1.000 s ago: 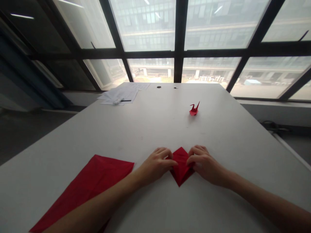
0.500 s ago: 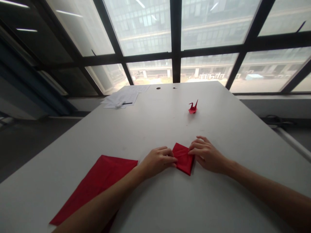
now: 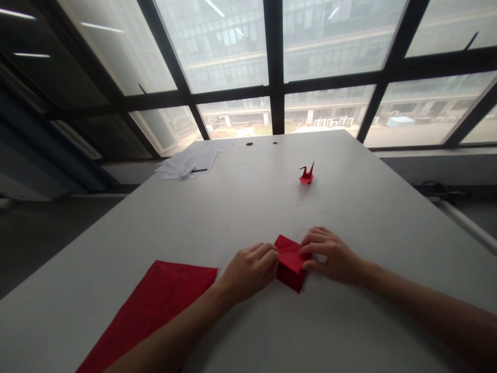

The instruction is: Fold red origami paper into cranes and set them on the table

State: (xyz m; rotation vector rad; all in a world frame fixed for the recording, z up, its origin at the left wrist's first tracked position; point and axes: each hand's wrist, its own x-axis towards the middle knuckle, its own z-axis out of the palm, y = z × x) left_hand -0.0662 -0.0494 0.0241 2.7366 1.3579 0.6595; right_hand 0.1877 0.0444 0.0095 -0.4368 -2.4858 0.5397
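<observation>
A small folded piece of red paper (image 3: pixel 290 262) lies on the white table (image 3: pixel 248 207) near me. My left hand (image 3: pixel 250 270) pinches its left edge with curled fingers. My right hand (image 3: pixel 332 255) grips its right side, fingertips pressed on the upper corner and thumb at the lower edge. A finished red paper crane (image 3: pixel 306 175) stands farther back, right of the middle and well clear of both hands.
A large flat red sheet (image 3: pixel 151 311) lies at the near left, partly under my left forearm. White papers with a dark pen (image 3: pixel 190 161) sit at the far left corner. Two small round holes (image 3: pixel 249 144) mark the far edge, with big windows beyond.
The red piece went from a longer kite shape with a point toward me to a shorter, more compact fold. Both hands stayed on it, shifting their grip slightly.
</observation>
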